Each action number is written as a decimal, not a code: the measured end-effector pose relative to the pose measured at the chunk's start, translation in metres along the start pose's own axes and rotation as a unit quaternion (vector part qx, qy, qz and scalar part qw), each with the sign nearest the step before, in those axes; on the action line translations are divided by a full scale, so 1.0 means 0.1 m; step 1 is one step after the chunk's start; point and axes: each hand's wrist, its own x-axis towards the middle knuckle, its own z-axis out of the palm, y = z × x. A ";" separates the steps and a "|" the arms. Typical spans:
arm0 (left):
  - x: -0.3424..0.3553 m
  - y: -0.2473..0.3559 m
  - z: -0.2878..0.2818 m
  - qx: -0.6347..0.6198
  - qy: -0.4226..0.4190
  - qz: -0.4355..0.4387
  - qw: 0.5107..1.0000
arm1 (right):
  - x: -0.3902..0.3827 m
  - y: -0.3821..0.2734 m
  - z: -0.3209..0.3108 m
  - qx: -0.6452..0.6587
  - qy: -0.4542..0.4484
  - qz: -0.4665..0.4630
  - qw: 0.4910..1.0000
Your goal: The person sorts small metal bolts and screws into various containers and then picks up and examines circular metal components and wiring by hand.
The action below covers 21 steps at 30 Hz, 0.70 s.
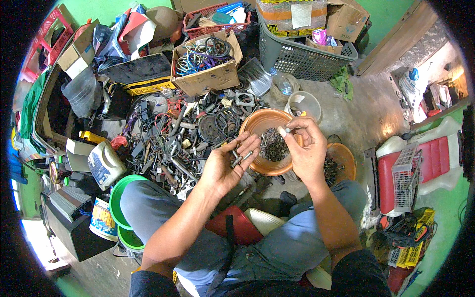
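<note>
My left hand (230, 166) is palm up with its fingers loosely curled, holding several short metal bolts (242, 158) across the palm and fingers. It reaches to the left rim of an orange-brown bowl (265, 115) that contains a pile of small dark metal fasteners (272, 143). Over the right side of that bowl, my right hand (304, 148) pinches thumb against forefinger; whatever small thing is between them is hard to make out. A second orange bowl (346, 161) with dark small parts sits partly behind my right hand. A translucent white bucket (310, 106) stands just beyond the bowls.
Mixed metal parts and cables (163, 138) cover the floor ahead. Behind them are a cardboard box of cords (200, 79) and a grey perforated basket (302, 64). Green basins (118, 198) and a white jug (105, 163) stand left; a red seat (435, 163) lies right.
</note>
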 end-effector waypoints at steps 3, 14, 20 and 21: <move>-0.01 0.00 0.03 0.024 0.002 0.008 1.000 | 0.00 -0.03 0.02 -0.029 0.008 0.003 1.000; -0.03 0.03 0.04 0.009 0.005 -0.005 1.000 | 0.00 -0.01 0.03 -0.031 0.013 0.027 0.999; -0.03 0.02 0.05 0.052 0.005 0.013 0.999 | 0.02 -0.04 0.02 -0.041 0.026 0.058 0.997; -0.03 0.01 0.04 0.058 0.003 0.014 0.998 | 0.02 -0.03 -0.02 -0.061 0.017 0.063 0.996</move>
